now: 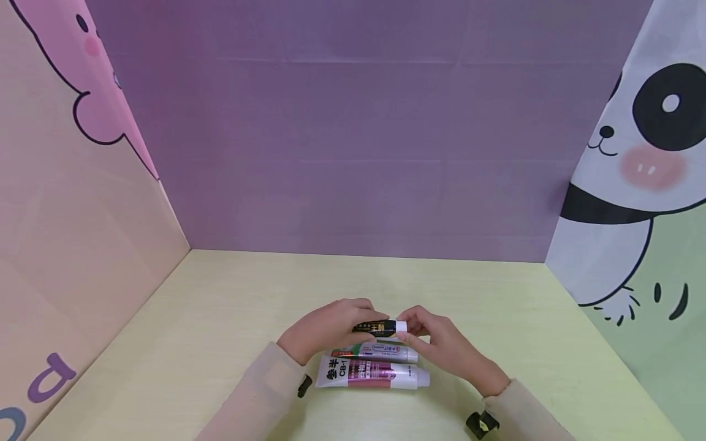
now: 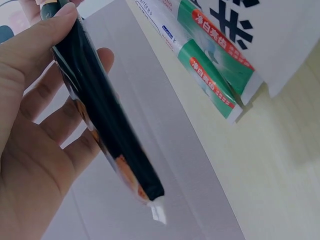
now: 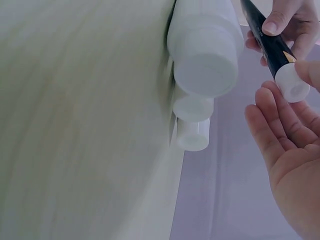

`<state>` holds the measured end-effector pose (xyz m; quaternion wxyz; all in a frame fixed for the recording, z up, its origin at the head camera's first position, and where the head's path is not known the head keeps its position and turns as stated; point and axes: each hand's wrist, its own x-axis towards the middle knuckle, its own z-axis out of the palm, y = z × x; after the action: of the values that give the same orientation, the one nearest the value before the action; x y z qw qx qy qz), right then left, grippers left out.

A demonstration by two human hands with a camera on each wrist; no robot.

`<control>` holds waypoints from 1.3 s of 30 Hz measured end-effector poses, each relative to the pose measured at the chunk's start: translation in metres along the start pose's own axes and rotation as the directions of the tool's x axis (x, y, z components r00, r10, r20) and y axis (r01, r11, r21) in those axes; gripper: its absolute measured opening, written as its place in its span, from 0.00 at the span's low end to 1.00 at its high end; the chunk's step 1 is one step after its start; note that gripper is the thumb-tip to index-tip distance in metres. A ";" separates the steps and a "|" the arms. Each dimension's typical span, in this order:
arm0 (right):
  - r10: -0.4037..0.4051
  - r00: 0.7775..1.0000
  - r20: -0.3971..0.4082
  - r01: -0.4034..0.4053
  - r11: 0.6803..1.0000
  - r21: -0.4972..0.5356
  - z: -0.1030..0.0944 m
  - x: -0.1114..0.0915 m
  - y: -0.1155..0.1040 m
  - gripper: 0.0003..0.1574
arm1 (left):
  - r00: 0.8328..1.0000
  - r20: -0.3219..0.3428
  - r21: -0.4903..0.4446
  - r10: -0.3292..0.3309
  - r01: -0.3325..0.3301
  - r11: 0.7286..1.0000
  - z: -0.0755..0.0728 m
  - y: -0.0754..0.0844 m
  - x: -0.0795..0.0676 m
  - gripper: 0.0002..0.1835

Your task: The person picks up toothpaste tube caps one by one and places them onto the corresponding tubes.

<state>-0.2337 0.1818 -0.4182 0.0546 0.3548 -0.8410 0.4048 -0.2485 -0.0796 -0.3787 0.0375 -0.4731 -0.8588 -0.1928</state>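
A black toothpaste tube (image 1: 377, 329) with a white cap (image 3: 292, 82) is held up above the table by both hands. My left hand (image 1: 340, 324) grips its body, thumb on one side and fingers on the other, as the left wrist view also shows. At the cap end, my right hand (image 1: 438, 340) pinches the white cap between thumb and fingers. Nearer to me lie a green-and-white toothpaste tube (image 1: 380, 351) and a larger white-and-pink tube (image 1: 369, 374), caps to the right. A second green-ended tube (image 2: 212, 87) shows beside the first in the left wrist view.
The pale wood-look table (image 1: 231, 306) runs back to a purple wall panel (image 1: 364, 153). A pinkish panel (image 1: 83, 233) bounds the left side, and a panel with a panda drawing (image 1: 651, 184) bounds the right.
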 end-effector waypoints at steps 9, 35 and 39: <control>0.022 1.000 -0.014 -0.022 0.999 0.034 0.002 0.000 0.000 0.18 | 0.999 0.033 0.014 -0.030 0.030 0.999 0.000 0.002 0.002 0.23; -0.032 0.995 -0.093 0.042 0.994 0.100 -0.006 -0.005 0.001 0.11 | 0.998 -0.031 -0.085 -0.061 0.058 0.995 -0.008 -0.017 -0.008 0.24; -0.022 0.994 -0.103 0.032 0.995 0.097 -0.009 -0.006 0.002 0.11 | 0.996 -0.038 -0.080 -0.086 0.083 0.993 -0.012 -0.022 -0.015 0.23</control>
<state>-0.2325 0.1920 -0.4160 0.0854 0.3475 -0.8112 0.4625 -0.2599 -0.1060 -0.3780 0.0287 -0.4335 -0.8688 -0.2375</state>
